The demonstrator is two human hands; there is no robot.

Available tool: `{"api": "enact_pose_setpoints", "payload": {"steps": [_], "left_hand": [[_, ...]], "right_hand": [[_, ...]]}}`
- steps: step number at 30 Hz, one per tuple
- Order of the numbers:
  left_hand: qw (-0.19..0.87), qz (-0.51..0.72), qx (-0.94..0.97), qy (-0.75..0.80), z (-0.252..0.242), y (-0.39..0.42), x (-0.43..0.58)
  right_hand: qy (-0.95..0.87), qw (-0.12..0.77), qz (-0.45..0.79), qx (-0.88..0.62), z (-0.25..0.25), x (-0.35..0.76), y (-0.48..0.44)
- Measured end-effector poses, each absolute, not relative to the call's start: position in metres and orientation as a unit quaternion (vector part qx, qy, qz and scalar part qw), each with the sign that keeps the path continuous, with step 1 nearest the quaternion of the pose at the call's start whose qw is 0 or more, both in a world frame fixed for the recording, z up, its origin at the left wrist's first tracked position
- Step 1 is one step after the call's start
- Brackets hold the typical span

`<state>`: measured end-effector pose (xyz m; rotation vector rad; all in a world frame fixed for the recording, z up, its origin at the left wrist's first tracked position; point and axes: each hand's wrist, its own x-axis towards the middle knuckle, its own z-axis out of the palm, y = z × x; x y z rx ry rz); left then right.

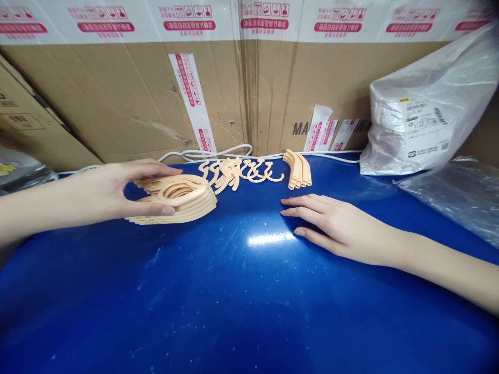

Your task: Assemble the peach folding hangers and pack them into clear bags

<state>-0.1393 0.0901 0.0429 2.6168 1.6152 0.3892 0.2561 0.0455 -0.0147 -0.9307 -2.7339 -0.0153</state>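
My left hand (111, 189) spans a neat stack of cream plastic hanger parts (195, 205), thumb on the near side and fingers along the far side. The parts are curved with an oval opening, laid one on another. My right hand (339, 223) rests on the blue table with its fingers stretched out and apart, holding nothing. Just beyond its fingertips lies a bundle of short curved cream strips (299, 171). Several cream hanger hooks (257, 171) lie in a row between the two hands, with a small pile of curved cream pieces (229, 174) among them.
Large cardboard boxes (140, 98) wall off the back of the blue table (249, 301). A white cable (218, 151) runs along their base. At the right stands a white plastic parcel bag (421, 114), with clear plastic film (460, 192) beside it. Another plastic package (19, 169) sits at the left edge.
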Motion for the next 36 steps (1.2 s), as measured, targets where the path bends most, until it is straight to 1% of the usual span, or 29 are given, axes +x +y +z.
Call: {"api": "enact_pose_setpoints", "payload": {"steps": [8, 11, 14, 19, 22, 26, 36], "left_hand": [[-0.017, 0.122, 0.869, 0.48, 0.041, 0.094, -0.142], [-0.017, 0.094, 0.87, 0.484, 0.041, 0.097, -0.152], [0.003, 0.045, 0.863, 0.503, 0.041, 0.097, -0.161], [0.016, 0.029, 0.813, 0.582, 0.045, 0.081, -0.153], [0.031, 0.014, 0.799, 0.6, 0.049, 0.078, -0.148], [0.055, -0.009, 0.789, 0.612, 0.049, 0.089, -0.156], [0.044, -0.019, 0.811, 0.583, 0.043, 0.098, -0.174]], "right_hand": [[-0.939, 0.117, -0.008, -0.324, -0.014, 0.256, 0.045], [-0.939, 0.115, -0.009, -0.323, -0.015, 0.256, 0.045], [-0.939, 0.118, -0.01, -0.322, -0.015, 0.256, 0.045], [-0.939, 0.119, -0.016, -0.321, -0.016, 0.256, 0.045], [-0.94, 0.115, -0.018, -0.322, -0.016, 0.257, 0.045], [-0.94, 0.113, -0.021, -0.322, -0.016, 0.257, 0.045], [-0.94, 0.121, -0.023, -0.318, -0.016, 0.257, 0.045]]}}
